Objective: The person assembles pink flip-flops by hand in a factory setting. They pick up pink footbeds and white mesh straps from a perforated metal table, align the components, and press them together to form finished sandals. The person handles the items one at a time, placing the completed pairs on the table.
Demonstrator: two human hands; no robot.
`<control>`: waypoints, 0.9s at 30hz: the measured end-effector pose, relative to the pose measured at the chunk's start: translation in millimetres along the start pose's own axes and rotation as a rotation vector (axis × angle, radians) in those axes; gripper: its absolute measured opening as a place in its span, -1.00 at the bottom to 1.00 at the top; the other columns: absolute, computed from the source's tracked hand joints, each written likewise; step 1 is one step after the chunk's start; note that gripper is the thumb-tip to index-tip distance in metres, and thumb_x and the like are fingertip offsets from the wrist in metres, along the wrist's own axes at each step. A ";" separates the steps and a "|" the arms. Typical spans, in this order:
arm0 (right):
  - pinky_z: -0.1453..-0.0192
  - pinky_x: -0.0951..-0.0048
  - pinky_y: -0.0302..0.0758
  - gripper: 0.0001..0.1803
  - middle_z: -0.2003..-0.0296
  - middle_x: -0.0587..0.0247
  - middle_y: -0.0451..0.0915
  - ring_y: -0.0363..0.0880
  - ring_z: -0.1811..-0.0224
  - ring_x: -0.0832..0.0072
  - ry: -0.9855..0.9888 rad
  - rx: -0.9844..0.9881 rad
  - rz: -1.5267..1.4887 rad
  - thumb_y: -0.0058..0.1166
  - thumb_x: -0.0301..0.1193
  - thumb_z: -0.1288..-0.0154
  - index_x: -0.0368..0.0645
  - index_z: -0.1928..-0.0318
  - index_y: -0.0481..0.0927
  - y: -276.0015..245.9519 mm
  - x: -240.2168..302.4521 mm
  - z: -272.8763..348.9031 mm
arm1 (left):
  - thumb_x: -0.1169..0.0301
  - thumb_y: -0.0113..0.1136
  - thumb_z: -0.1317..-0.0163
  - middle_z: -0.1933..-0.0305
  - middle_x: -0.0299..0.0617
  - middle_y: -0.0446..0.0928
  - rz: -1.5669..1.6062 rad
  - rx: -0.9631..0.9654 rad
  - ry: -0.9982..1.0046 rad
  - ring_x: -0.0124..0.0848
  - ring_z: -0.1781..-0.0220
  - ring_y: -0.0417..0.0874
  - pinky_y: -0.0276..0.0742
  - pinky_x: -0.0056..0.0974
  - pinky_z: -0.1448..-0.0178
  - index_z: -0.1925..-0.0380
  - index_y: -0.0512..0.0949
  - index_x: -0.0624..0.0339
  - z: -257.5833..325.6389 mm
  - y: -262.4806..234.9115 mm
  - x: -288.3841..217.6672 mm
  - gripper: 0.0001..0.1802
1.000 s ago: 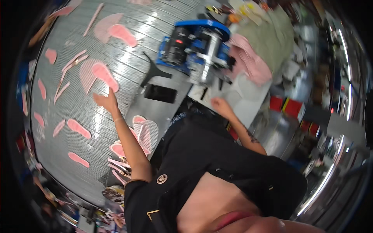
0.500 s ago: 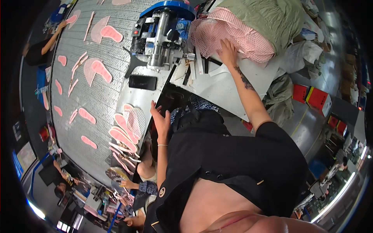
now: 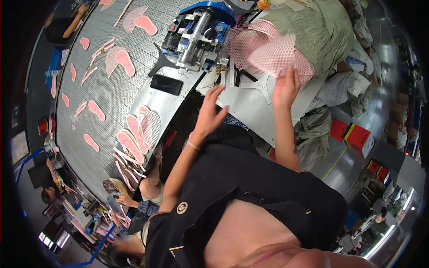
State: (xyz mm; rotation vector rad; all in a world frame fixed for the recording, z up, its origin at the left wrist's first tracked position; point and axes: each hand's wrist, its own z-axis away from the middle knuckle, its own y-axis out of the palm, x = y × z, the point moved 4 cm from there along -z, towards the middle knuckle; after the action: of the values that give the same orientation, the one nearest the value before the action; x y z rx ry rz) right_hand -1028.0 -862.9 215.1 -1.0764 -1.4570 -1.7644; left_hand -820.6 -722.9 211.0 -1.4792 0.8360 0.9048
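Observation:
My right hand grips the near edge of a pink mesh fabric piece, raised and folded over the pile. More pink mesh lies beneath it, spilling from a large green sack. My left hand is empty, held over the gap between the two tables with its fingers apart. To its left, a stack of pink insole-shaped pieces and a rounded mesh piece rest on the metal table edge.
A blue-topped machine stands at the table's far end, with a black phone near it. Pink pieces and straps lie across the ribbed conveyor surface. Another person's hand is at the lower left. Red boxes sit at right.
My right hand has come back toward me with a mesh piece lifted in it. My left hand has moved up and right, closer to the mesh. The whole view has shifted slightly.

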 end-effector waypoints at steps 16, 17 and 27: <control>0.02 0.55 0.48 -0.70 0.16 0.22 0.64 0.57 0.17 0.62 0.473 0.558 0.421 0.09 -0.47 -0.32 -0.40 0.00 0.56 19.4 -49.0 84.9 | 0.28 0.06 -0.38 0.36 -0.32 0.58 0.796 -0.139 -0.330 -0.60 0.40 0.53 0.51 -0.42 0.27 0.13 0.58 0.33 -19.7 -17.7 50.2 -0.69; 0.05 0.56 0.48 -0.71 0.19 0.23 0.64 0.57 0.20 0.62 0.465 0.578 0.428 0.09 -0.47 -0.32 -0.40 0.02 0.57 19.5 -52.4 88.2 | 0.27 0.06 -0.38 0.39 -0.31 0.57 0.817 -0.137 -0.363 -0.59 0.42 0.53 0.49 -0.42 0.29 0.18 0.58 0.33 -19.9 -19.4 55.6 -0.70; 0.17 0.61 0.43 -0.75 0.28 0.37 0.63 0.50 0.29 0.71 0.369 0.548 0.478 0.04 -0.47 -0.36 -0.39 0.05 0.59 35.4 -91.6 92.7 | 0.16 0.04 -0.40 0.45 -0.30 0.58 0.880 -0.130 -0.528 -0.58 0.51 0.49 0.39 -0.41 0.40 0.29 0.61 0.30 -46.8 -25.8 123.9 -0.61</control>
State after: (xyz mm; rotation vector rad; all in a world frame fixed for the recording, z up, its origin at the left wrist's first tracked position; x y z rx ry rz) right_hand -934.0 -784.1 158.7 -0.6857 -1.2166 -1.0660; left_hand -738.3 -768.2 114.1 -0.8562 1.0361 1.9280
